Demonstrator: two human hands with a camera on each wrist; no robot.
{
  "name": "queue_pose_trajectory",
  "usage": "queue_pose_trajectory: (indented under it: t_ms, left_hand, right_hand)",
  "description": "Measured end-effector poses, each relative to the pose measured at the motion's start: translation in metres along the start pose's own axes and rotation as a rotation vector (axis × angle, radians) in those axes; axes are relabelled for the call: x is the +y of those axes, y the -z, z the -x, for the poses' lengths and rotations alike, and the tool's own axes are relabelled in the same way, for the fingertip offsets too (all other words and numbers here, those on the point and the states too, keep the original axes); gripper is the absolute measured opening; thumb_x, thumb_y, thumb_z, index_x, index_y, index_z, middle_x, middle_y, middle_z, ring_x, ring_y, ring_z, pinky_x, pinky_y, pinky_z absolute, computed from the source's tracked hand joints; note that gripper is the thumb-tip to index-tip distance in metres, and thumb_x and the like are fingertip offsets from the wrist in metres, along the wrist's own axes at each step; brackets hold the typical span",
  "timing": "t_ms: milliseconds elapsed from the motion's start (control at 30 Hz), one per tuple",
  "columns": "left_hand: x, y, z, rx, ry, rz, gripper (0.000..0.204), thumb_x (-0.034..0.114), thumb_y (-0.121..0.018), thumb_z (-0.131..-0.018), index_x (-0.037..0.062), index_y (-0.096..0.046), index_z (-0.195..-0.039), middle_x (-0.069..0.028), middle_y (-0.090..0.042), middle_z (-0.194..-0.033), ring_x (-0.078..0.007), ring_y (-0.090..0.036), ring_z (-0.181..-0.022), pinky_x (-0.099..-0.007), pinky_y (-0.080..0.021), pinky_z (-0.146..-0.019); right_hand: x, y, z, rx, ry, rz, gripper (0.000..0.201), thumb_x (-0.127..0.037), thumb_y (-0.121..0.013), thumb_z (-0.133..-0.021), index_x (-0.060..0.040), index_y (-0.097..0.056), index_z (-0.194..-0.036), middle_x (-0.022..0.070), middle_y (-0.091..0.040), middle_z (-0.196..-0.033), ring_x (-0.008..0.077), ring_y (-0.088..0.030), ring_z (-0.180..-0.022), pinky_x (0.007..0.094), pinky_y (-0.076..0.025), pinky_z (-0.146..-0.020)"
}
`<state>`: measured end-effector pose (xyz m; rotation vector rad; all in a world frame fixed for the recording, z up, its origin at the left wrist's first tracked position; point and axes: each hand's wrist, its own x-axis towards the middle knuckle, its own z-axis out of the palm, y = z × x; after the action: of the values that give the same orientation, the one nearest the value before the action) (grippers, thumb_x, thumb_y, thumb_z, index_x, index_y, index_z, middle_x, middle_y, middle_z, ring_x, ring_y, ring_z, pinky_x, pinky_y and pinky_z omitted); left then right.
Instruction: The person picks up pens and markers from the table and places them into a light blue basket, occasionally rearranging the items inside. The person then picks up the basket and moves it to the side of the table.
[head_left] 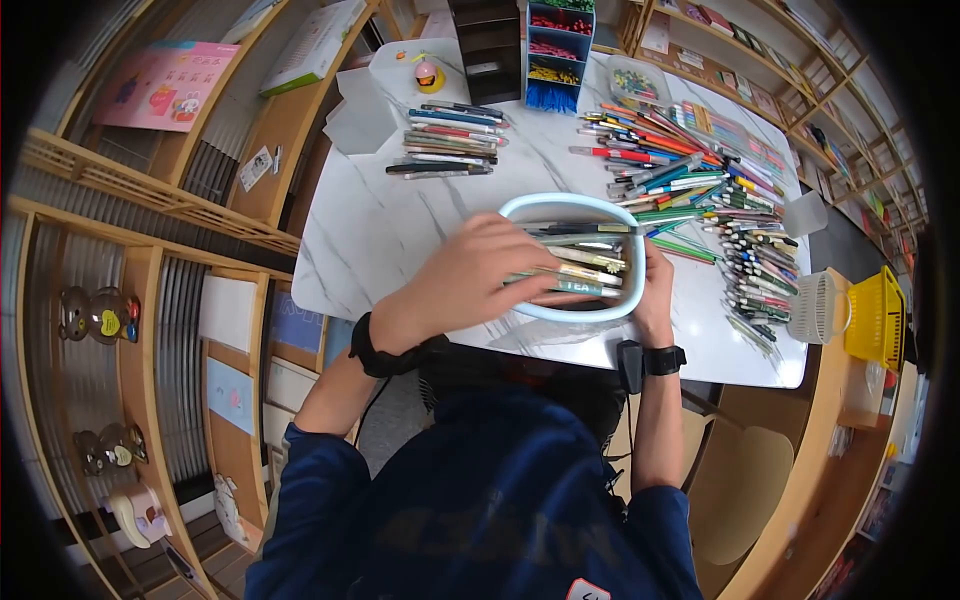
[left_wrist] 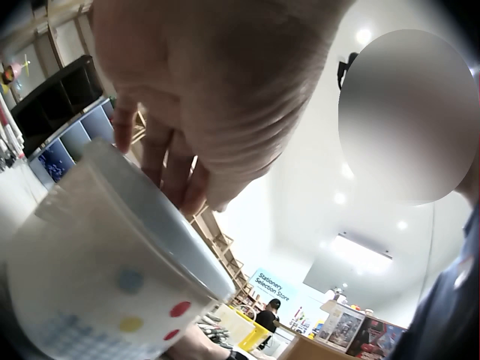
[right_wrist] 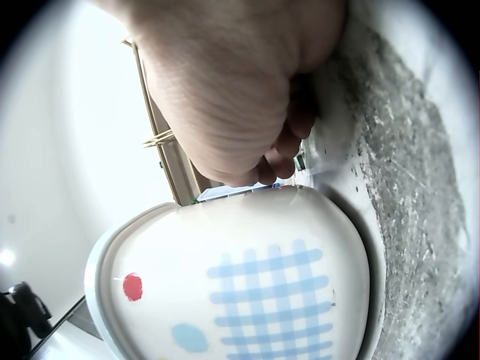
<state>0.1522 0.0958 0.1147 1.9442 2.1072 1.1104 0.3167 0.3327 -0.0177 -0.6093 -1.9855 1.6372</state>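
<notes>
A white container [head_left: 597, 313] with a pale blue rim stands at the table's front edge. Inside lie several pens [head_left: 585, 270], one a green barrel lettered "TEA". My left hand [head_left: 480, 265] is over the container's left side, its fingers reaching across the opening and hiding some of the pens; in the left wrist view its fingers [left_wrist: 174, 169] hang down past the rim. At the container's right side, my right hand [head_left: 655, 290] holds its outer wall. The right wrist view shows curled fingers [right_wrist: 281, 161] at the wall, which bears a blue check pattern and coloured dots.
A big spread of pens [head_left: 690, 180] covers the table's right side. Another row of pens [head_left: 450, 138] lies at the back left. Behind stand a dark organizer [head_left: 487, 50] and a blue compartment rack [head_left: 555, 60]. White [head_left: 815, 308] and yellow baskets [head_left: 875, 318] are at the far right.
</notes>
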Motion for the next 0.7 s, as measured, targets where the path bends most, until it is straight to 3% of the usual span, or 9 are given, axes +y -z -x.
queue_pose_trajectory:
  t_ms: [67,133,200,300,400,600,700]
  left_hand:
    - [-0.013,0.007,0.005,0.193,0.008,-0.025,0.015,0.019,-0.071,-0.094,0.0073,-0.074,-0.102,-0.0069,-0.074,-0.095,-0.0265,-0.067,-0.100,-0.0387,-0.048,-0.095]
    - [-0.047,0.012,0.014,0.357,0.142,-0.086,0.013,0.012,-0.070,-0.092,0.0047,-0.073,-0.103,-0.0099,-0.074,-0.103,-0.0300,-0.068,-0.102,-0.0395,-0.050,-0.094]
    - [-0.082,0.016,0.019,0.389,0.362,-0.127,0.020,0.010,-0.069,-0.092,0.0038,-0.070,-0.111,-0.0115,-0.071,-0.117,-0.0315,-0.065,-0.109,-0.0427,-0.049,-0.098]
    - [-0.150,0.006,0.046,0.319,0.443,-0.439,0.027,0.009,-0.068,-0.092,0.0053,-0.067,-0.118,-0.0103,-0.066,-0.128,-0.0314,-0.062,-0.116,-0.0438,-0.047,-0.100]
    - [-0.176,0.002,0.059,0.230,0.449,-0.575,0.031,0.010,-0.069,-0.091,0.0075,-0.065,-0.122,-0.0089,-0.064,-0.126,-0.0314,-0.060,-0.117,-0.0453,-0.045,-0.099]
    - [-0.164,0.011,0.063,0.195,0.421,-0.634,0.030,0.015,-0.074,-0.089,0.0078,-0.066,-0.117,-0.0084,-0.065,-0.113,-0.0313,-0.061,-0.107,-0.0447,-0.045,-0.090]
    - [-0.158,0.021,0.062,0.144,0.472,-0.505,0.027,0.016,-0.073,-0.090,0.0055,-0.066,-0.114,-0.0099,-0.067,-0.110,-0.0331,-0.063,-0.105,-0.0441,-0.046,-0.090]
  right_hand:
    - [0.000,0.000,0.000,0.001,-0.004,-0.008,0.023,-0.010,-0.064,-0.095,0.0039,-0.070,-0.113,0.0094,-0.075,-0.098,0.0133,-0.067,-0.089,0.0283,-0.053,-0.082]
    - [0.000,0.001,0.000,-0.002,-0.002,0.000,0.023,-0.010,-0.065,-0.095,0.0038,-0.071,-0.113,0.0093,-0.075,-0.098,0.0130,-0.067,-0.089,0.0282,-0.053,-0.081]
    - [0.000,0.001,0.000,0.001,0.002,0.022,0.022,-0.011,-0.065,-0.096,0.0035,-0.071,-0.112,0.0091,-0.075,-0.097,0.0128,-0.067,-0.088,0.0280,-0.053,-0.080]
    - [-0.002,0.001,-0.001,0.009,0.010,0.048,0.022,-0.011,-0.065,-0.095,0.0028,-0.071,-0.111,0.0087,-0.075,-0.096,0.0126,-0.066,-0.087,0.0279,-0.052,-0.079]
    - [0.002,0.002,-0.001,0.016,0.007,0.034,0.021,-0.012,-0.066,-0.095,0.0026,-0.071,-0.109,0.0087,-0.075,-0.095,0.0130,-0.066,-0.087,0.0284,-0.052,-0.080]
    - [0.004,0.002,-0.001,0.016,0.009,0.058,0.022,-0.012,-0.066,-0.094,0.0032,-0.071,-0.109,0.0100,-0.075,-0.094,0.0146,-0.066,-0.088,0.0296,-0.052,-0.081]
    - [0.004,0.003,-0.001,0.009,0.007,0.063,0.022,-0.012,-0.066,-0.094,0.0029,-0.071,-0.110,0.0106,-0.075,-0.095,0.0147,-0.067,-0.087,0.0296,-0.052,-0.081]
